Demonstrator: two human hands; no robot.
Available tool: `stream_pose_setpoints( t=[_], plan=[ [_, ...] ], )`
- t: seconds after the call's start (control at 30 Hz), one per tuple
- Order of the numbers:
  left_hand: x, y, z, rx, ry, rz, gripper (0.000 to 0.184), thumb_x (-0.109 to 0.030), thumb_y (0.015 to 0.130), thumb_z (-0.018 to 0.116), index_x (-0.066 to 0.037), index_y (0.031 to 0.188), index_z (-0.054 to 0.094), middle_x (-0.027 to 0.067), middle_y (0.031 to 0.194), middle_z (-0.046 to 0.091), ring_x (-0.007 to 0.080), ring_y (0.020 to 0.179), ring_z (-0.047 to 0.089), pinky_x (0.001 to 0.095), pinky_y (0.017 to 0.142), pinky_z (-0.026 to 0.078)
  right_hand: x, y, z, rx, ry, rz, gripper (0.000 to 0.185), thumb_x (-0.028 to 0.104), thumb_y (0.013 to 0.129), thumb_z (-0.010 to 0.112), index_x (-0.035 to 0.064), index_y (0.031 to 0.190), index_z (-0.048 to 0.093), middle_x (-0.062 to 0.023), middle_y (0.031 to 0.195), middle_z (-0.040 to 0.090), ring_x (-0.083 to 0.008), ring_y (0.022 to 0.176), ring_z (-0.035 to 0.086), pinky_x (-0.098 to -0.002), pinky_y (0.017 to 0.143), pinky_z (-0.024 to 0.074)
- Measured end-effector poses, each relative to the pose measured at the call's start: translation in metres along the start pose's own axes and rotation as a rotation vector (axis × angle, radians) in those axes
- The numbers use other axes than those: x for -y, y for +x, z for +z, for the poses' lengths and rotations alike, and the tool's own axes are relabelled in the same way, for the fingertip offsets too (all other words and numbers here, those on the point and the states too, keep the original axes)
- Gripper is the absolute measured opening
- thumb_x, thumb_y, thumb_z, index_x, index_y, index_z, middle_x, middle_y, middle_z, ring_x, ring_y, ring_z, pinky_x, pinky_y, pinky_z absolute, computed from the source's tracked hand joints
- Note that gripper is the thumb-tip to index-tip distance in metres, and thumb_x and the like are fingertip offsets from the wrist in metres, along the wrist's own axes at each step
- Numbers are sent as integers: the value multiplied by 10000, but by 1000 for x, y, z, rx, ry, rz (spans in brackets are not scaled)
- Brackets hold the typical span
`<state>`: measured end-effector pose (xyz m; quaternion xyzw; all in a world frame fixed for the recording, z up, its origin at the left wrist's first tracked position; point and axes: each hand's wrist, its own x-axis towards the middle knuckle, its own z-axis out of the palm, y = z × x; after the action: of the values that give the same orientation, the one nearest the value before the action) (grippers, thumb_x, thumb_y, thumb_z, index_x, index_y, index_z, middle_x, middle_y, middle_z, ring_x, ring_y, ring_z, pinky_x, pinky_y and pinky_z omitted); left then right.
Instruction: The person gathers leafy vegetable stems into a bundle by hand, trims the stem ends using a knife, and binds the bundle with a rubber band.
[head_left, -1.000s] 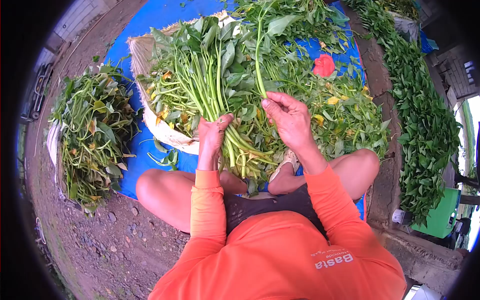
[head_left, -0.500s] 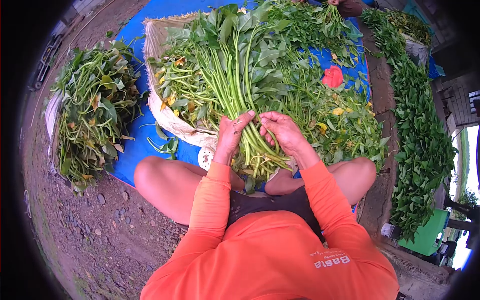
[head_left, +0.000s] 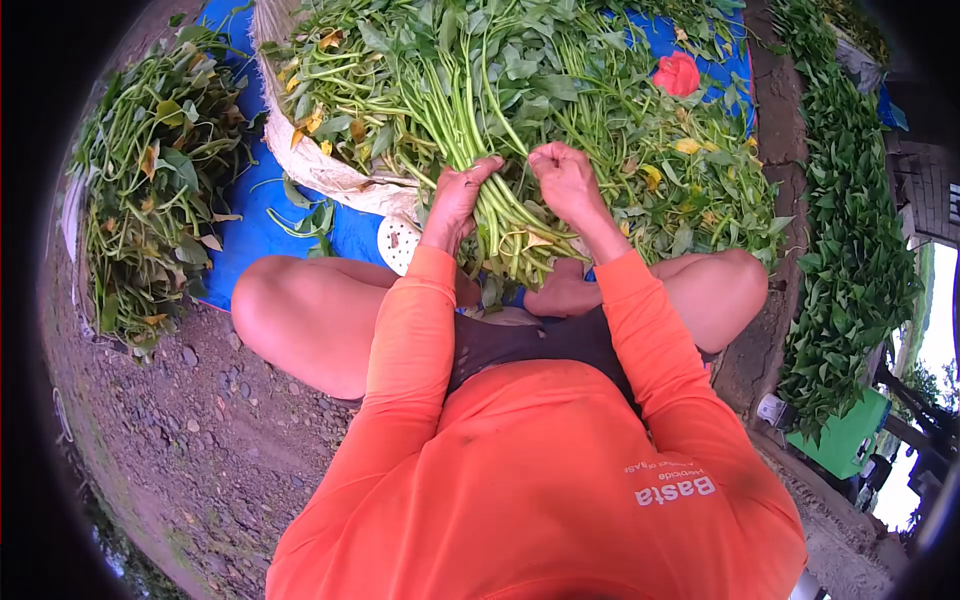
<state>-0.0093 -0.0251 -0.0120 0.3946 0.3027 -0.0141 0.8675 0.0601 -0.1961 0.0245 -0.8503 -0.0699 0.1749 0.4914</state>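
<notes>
1. The left hand [head_left: 458,205] has its grip wrapped around a big bunch of green stems [head_left: 462,120], with the thumb lying across the front
2. The leafy tops of the bunch point away from the person, over a wide pile of green leaves [head_left: 612,128], and the bottom ends stick out below the hand, toward the lap
3. The right hand [head_left: 573,188] is just beside the bunch, with its thumb and fingertips close together
4. One long stem [head_left: 500,113] leans down to the right fingertips, but I cannot tell if that grip is pinching it or only next to it
5. The wide pile lies on a pale sack cloth [head_left: 310,167] and a blue sheet [head_left: 250,240], with some yellow leaves [head_left: 687,146] mixed in
6. A crumpled red thing [head_left: 677,74] sits at the far right part of the pile
7. A pale thing with little holes [head_left: 398,243] shows just beside the left wrist
8. The person sits with bent legs, in an orange shirt [head_left: 530,470] with the white word "Basta"
9. A heap of leaves [head_left: 160,180] is off to the left, near stony ground [head_left: 180,450]
10. A long row of dark green leaves [head_left: 850,220] runs down the right side
</notes>
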Motion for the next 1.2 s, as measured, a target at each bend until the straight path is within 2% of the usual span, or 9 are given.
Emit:
stream_pose_setpoints(
  t=[0.2,0.4,0.6,0.77,0.83,0.9,0.97,1.1,1.2],
  plan=[
    [23,10,-3,-89,126,-24,173,-70,851,842,43,950,757,98,905,769,189,717,731,350,657,620,29,-13,5,-51,-197,-130,199,190,994,651,16,1025,744,-261,992,760,-448,955,740,-488,858,584],
    [39,19,-11,-16,78,-74,201,-76,871,823,27,1027,748,93,931,770,203,755,748,355,714,649,-36,-8,35,-62,-148,-56,242,213,1000,657,-10,1010,750,-264,1053,760,-440,973,743,-470,889,583],
    [37,21,-31,182,-172,-348,281,-174,932,859,-28,1123,713,78,978,763,209,819,762,368,738,661,-56,-13,40,163,45,124,234,206,1015,649,-3,1038,752,-186,955,774,-304,913,741,-395,887,565],
    [41,24,-27,-147,67,-209,323,-50,871,840,78,1140,716,119,953,761,211,740,726,354,667,619,-65,-19,57,251,-41,-84,249,234,1008,649,22,1043,775,-205,1039,779,-290,1008,754,-386,935,567],
    [31,20,-26,-215,170,-123,277,-7,845,819,87,1085,717,110,907,753,207,717,713,347,650,605,-58,5,30,412,4,82,230,206,1018,676,14,1077,787,-102,966,791,-192,895,721,-337,865,567],
    [19,16,-21,-260,204,62,168,0,816,824,48,931,712,86,832,735,180,691,690,327,619,570,-71,43,8,-191,-41,29,207,204,963,710,36,1047,800,-142,986,805,-255,883,749,-354,848,577],
    [-10,4,-12,-220,144,108,166,-11,817,818,44,938,718,73,826,729,161,664,668,313,612,549,-103,79,-26,-449,-340,-6,265,162,919,658,37,1118,779,-229,1141,740,-450,1071,695,-490,970,555],
    [-42,17,-26,-240,238,166,130,-64,901,798,42,963,756,72,826,729,179,659,687,329,623,596,-111,97,-60,-89,-806,46,296,220,925,707,65,1158,802,-216,1256,705,-426,1199,639,-441,1054,521],
    [-46,19,-25,-279,162,194,140,-85,913,803,33,965,750,78,818,725,188,654,702,334,611,607,-92,103,-91,-79,-569,-17,345,314,945,756,47,1158,799,-178,1071,769,-375,992,714,-439,968,563]
  ],
)
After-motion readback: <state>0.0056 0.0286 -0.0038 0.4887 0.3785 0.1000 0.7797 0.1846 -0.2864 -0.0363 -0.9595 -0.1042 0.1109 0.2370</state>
